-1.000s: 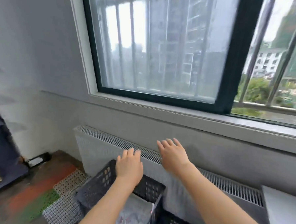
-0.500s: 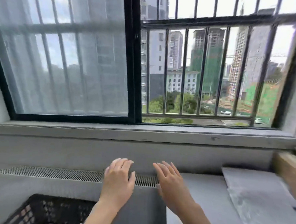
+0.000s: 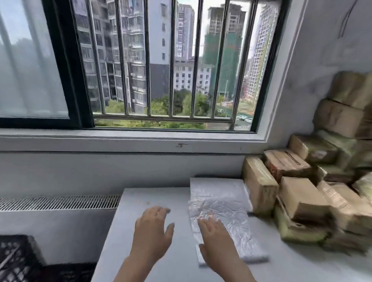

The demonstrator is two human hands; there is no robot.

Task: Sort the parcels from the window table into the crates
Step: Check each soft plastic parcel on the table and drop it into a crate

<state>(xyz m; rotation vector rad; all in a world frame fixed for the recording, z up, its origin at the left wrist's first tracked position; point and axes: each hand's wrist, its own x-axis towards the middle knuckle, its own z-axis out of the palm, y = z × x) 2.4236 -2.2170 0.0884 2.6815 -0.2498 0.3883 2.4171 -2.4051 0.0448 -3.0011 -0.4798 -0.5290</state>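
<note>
Two bare hands reach forward over a pale grey table [image 3: 281, 273] that stands under a window. The left hand [image 3: 152, 231] has its fingers straight and slightly spread, palm down, over the bare tabletop, holding nothing; whether it touches the surface cannot be told. The right hand [image 3: 215, 243] is also flat with relaxed, straight fingers, and it lies over the near left part of a flat parcel in crinkled silvery-white plastic [image 3: 222, 207]; it grips nothing, and whether the fingertips press the wrapping cannot be told. This flat parcel lies on the table just right of the left hand, its far end near the wall. Just beside it on the right stands a pile of brown cardboard parcels [image 3: 302, 198], stacked against the right wall and rising toward the corner; the pile is blurred, so labels cannot be read. Down at the lower left, beside the table and below its level, sits a black plastic crate [image 3: 8, 258] with a lattice wall. A white radiator grille [image 3: 48, 202] runs along the wall left of the table. Above is a barred window [image 3: 174, 60] looking onto tall buildings and trees.
</note>
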